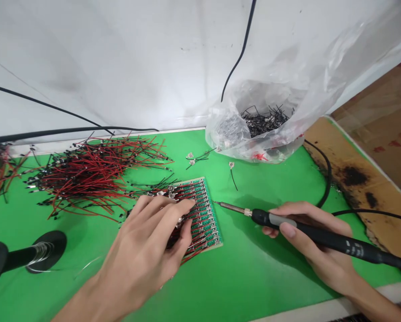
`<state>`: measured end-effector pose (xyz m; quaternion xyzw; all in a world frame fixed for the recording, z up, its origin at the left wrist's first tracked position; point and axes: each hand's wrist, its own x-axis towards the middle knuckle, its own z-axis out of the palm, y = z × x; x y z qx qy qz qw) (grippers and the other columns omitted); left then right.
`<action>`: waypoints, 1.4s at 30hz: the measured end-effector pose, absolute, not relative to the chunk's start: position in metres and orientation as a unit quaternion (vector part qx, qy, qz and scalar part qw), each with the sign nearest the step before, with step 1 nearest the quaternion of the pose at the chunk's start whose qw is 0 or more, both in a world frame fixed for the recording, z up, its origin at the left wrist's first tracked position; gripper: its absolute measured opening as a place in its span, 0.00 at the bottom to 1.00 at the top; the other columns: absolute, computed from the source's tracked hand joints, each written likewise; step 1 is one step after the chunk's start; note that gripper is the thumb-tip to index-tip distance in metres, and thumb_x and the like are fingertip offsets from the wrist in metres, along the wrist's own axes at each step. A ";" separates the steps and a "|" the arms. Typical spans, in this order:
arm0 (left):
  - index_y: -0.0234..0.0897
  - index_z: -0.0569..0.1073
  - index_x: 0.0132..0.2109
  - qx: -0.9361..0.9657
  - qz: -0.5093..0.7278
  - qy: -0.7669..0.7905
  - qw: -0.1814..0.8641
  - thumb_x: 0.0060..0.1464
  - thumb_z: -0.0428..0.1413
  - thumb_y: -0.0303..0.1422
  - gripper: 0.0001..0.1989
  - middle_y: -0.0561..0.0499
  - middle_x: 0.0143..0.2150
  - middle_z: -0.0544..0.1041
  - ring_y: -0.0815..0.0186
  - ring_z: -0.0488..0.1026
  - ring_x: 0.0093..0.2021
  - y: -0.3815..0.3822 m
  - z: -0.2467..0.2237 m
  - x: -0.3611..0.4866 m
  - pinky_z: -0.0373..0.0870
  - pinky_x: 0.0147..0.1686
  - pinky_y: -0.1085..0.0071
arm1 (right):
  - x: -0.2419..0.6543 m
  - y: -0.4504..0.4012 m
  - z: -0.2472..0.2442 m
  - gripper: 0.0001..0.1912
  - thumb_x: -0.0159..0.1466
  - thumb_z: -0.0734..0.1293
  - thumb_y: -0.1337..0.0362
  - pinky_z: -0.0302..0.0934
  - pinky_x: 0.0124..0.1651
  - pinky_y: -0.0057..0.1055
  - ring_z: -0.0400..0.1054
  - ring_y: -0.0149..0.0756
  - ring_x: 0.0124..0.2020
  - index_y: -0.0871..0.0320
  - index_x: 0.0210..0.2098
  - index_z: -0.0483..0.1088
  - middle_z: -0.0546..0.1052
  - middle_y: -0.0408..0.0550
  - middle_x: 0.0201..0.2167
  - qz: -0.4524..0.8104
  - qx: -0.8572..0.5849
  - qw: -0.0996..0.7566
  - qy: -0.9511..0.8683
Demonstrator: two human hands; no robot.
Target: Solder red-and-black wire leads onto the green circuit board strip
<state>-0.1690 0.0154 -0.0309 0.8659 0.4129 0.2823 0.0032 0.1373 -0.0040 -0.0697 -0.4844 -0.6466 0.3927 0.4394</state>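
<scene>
My right hand (308, 232) is closed round the black handle of a soldering iron (281, 221). Its thin metal tip points left and stops just beside the right edge of a green circuit board (215, 223). Rows of red wires (194, 250) lie across that board, their ends at bright solder pads. Over the board's left part, my left hand (150, 232) curls its fingers round the wires, with the index fingertip and thumb near the pads. Small clear parts (171, 190) show behind its knuckles. The palm hides the other wire ends.
Red and black wires (86, 174) lie heaped at the left. A solder spool (46, 251) lies at the lower left. Behind stands a clear plastic bag (267, 150) with black clippings. Loose clear parts (232, 165) lie before it. Scorched cardboard (348, 179) covers the right side.
</scene>
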 end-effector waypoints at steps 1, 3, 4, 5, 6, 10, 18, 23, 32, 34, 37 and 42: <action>0.31 0.71 0.55 0.868 0.266 0.419 -0.007 0.60 0.59 0.21 0.17 0.49 0.42 0.79 0.63 0.70 0.42 0.016 -0.030 -0.169 0.66 0.43 0.63 | 0.137 -0.004 -0.070 0.09 0.68 0.71 0.67 0.73 0.36 0.21 0.80 0.32 0.31 0.51 0.47 0.76 0.83 0.42 0.33 0.393 -0.484 0.438 -0.647; 0.32 0.71 0.54 0.873 0.239 0.425 -0.020 0.61 0.57 0.22 0.15 0.50 0.40 0.78 0.62 0.69 0.41 0.017 -0.029 -0.168 0.64 0.41 0.63 | 0.137 -0.004 -0.070 0.09 0.68 0.71 0.67 0.74 0.35 0.22 0.80 0.33 0.32 0.52 0.48 0.76 0.83 0.43 0.33 0.397 -0.481 0.438 -0.647; 0.32 0.71 0.54 0.875 0.232 0.425 -0.022 0.61 0.56 0.22 0.15 0.50 0.39 0.78 0.62 0.69 0.41 0.017 -0.029 -0.167 0.64 0.41 0.63 | 0.136 -0.003 -0.069 0.09 0.68 0.71 0.67 0.74 0.35 0.22 0.80 0.33 0.32 0.52 0.48 0.76 0.83 0.44 0.33 0.401 -0.480 0.440 -0.645; 0.33 0.70 0.54 0.875 0.229 0.426 -0.021 0.62 0.56 0.22 0.14 0.51 0.39 0.77 0.63 0.68 0.40 0.018 -0.029 -0.167 0.64 0.41 0.63 | 0.136 -0.003 -0.069 0.09 0.68 0.71 0.67 0.74 0.35 0.22 0.80 0.33 0.32 0.52 0.48 0.76 0.83 0.44 0.33 0.405 -0.479 0.441 -0.642; 0.33 0.70 0.53 0.873 0.232 0.430 -0.018 0.62 0.56 0.21 0.13 0.51 0.39 0.77 0.63 0.68 0.40 0.018 -0.029 -0.167 0.64 0.40 0.63 | 0.136 -0.003 -0.069 0.09 0.68 0.71 0.67 0.74 0.35 0.22 0.80 0.33 0.32 0.52 0.47 0.76 0.83 0.44 0.33 0.408 -0.478 0.441 -0.641; 0.36 0.70 0.52 0.847 0.270 0.458 0.018 0.62 0.56 0.21 0.13 0.53 0.40 0.77 0.66 0.70 0.39 0.016 -0.031 -0.166 0.65 0.42 0.65 | 0.134 -0.001 -0.066 0.09 0.68 0.70 0.68 0.74 0.35 0.22 0.80 0.33 0.31 0.51 0.47 0.76 0.83 0.44 0.33 0.418 -0.472 0.439 -0.640; 0.35 0.71 0.50 0.823 0.327 0.464 -0.003 0.60 0.58 0.20 0.13 0.54 0.41 0.79 0.67 0.74 0.40 0.012 -0.030 -0.158 0.68 0.46 0.65 | 0.130 0.002 -0.064 0.07 0.68 0.71 0.67 0.74 0.34 0.21 0.80 0.33 0.30 0.53 0.45 0.76 0.83 0.45 0.32 0.415 -0.463 0.444 -0.645; 0.35 0.71 0.52 0.839 0.288 0.457 -0.065 0.58 0.58 0.19 0.16 0.50 0.41 0.79 0.62 0.73 0.43 0.011 -0.031 -0.156 0.66 0.44 0.61 | 0.130 0.001 -0.064 0.08 0.68 0.70 0.67 0.74 0.35 0.21 0.80 0.32 0.31 0.52 0.46 0.76 0.83 0.43 0.33 0.414 -0.468 0.439 -0.646; 0.37 0.71 0.48 0.800 0.326 0.501 0.045 0.60 0.56 0.22 0.11 0.52 0.40 0.75 0.65 0.70 0.42 0.015 -0.035 -0.148 0.67 0.43 0.65 | 0.130 0.001 -0.063 0.09 0.69 0.70 0.68 0.73 0.36 0.20 0.80 0.31 0.33 0.51 0.47 0.75 0.83 0.42 0.33 0.410 -0.462 0.438 -0.653; 0.37 0.72 0.47 0.793 0.335 0.506 0.058 0.60 0.55 0.22 0.09 0.53 0.41 0.76 0.66 0.71 0.42 0.017 -0.034 -0.147 0.67 0.43 0.66 | 0.130 0.001 -0.064 0.09 0.69 0.70 0.68 0.72 0.37 0.20 0.80 0.30 0.33 0.51 0.47 0.75 0.83 0.42 0.34 0.412 -0.465 0.437 -0.651; 0.37 0.72 0.46 0.789 0.352 0.502 0.044 0.61 0.56 0.22 0.08 0.54 0.40 0.76 0.68 0.71 0.41 0.017 -0.030 -0.146 0.68 0.44 0.68 | 0.129 0.000 -0.064 0.08 0.69 0.70 0.67 0.72 0.37 0.19 0.80 0.29 0.33 0.49 0.47 0.75 0.83 0.40 0.33 0.415 -0.469 0.439 -0.644; 0.35 0.72 0.49 0.827 0.315 0.464 -0.041 0.60 0.58 0.20 0.11 0.54 0.40 0.78 0.68 0.71 0.40 0.013 -0.022 -0.149 0.68 0.45 0.68 | 0.130 0.000 -0.065 0.08 0.70 0.70 0.66 0.72 0.37 0.18 0.80 0.29 0.32 0.48 0.47 0.75 0.83 0.40 0.33 0.417 -0.476 0.443 -0.635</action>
